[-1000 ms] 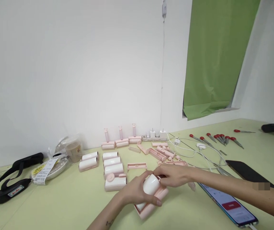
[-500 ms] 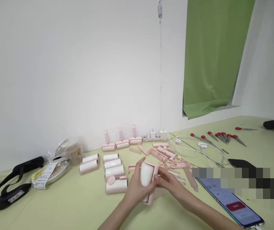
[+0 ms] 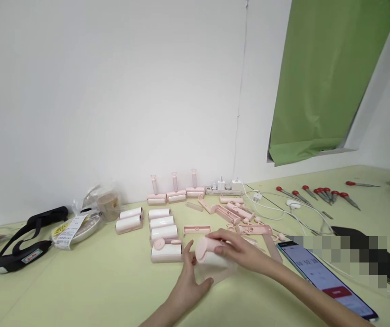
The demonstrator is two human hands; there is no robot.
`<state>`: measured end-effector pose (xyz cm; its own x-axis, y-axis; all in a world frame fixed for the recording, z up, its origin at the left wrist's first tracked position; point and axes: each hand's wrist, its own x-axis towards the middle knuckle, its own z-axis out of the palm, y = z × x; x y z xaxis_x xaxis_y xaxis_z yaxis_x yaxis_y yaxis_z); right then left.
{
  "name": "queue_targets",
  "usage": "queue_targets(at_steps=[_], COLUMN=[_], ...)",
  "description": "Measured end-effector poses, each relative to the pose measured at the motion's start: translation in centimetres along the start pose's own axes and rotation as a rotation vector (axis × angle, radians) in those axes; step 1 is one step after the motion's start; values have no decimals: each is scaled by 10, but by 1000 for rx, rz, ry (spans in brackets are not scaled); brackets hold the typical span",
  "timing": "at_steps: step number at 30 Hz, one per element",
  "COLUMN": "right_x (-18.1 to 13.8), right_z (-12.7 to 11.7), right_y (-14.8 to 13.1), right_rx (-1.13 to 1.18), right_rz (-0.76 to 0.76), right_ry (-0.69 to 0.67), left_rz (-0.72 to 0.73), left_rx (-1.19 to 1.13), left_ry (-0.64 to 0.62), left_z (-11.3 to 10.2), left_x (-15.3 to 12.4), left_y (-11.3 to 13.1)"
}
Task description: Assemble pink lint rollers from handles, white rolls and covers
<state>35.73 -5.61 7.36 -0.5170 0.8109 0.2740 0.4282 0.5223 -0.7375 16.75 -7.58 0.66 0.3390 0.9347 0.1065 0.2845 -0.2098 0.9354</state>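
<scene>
In my right hand (image 3: 232, 247) is a lint roller (image 3: 212, 258) with a white roll and a pink casing, turned on its side with its round pink end toward the left. My fingers wrap over the pink casing. My left hand (image 3: 190, 277) is open beside its left end, thumb and fingers apart; whether a fingertip touches the roller I cannot tell. A translucent plastic piece (image 3: 217, 276) lies under the roller, partly hidden. Left of my hands lies a white roll in a pale casing (image 3: 167, 254) with small pink parts on it.
Behind are several more rolls (image 3: 162, 221), three pink lint rollers with upright handles (image 3: 176, 196) and loose pink casings (image 3: 227, 213). A phone (image 3: 327, 281), cables and red-handled screwdrivers (image 3: 324, 194) lie to the right. Black straps (image 3: 27, 254) and a wrapped bowl (image 3: 91, 229) are at left.
The lint roller has gone from upright between both hands to lying sideways in my right hand. My left hand has let go and spread its fingers. The view has shifted slightly.
</scene>
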Motion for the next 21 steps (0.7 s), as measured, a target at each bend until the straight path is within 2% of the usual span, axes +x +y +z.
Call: queue_targets(at_steps=[4,8,11,13,16,19,21], right_x=[3,0,-6,-2,30,84,119], right_z=[13,32,39,33,11,-5,-5], right_y=[-8,-4,3,11,30,51,62], right_rx=[-276,-356,-324,-312,-413,-576,-633], right_rz=[-93,-71,-27,-29,29,115,158], right_ry=[-123,-186,-150,-36,164,190,179], left_rz=[22,67,99,99,122,192,216], left_rx=[-120,-193,-199,-174,-49,64,85], left_ry=[46,97,126,130,82,26,19], left_z=[-4,0,5,5,1,-3,-5], left_x=[-8,-9,-8,-8,-8,-8,-7], left_y=[-9,-24,-34,-38,-37,-31,-28])
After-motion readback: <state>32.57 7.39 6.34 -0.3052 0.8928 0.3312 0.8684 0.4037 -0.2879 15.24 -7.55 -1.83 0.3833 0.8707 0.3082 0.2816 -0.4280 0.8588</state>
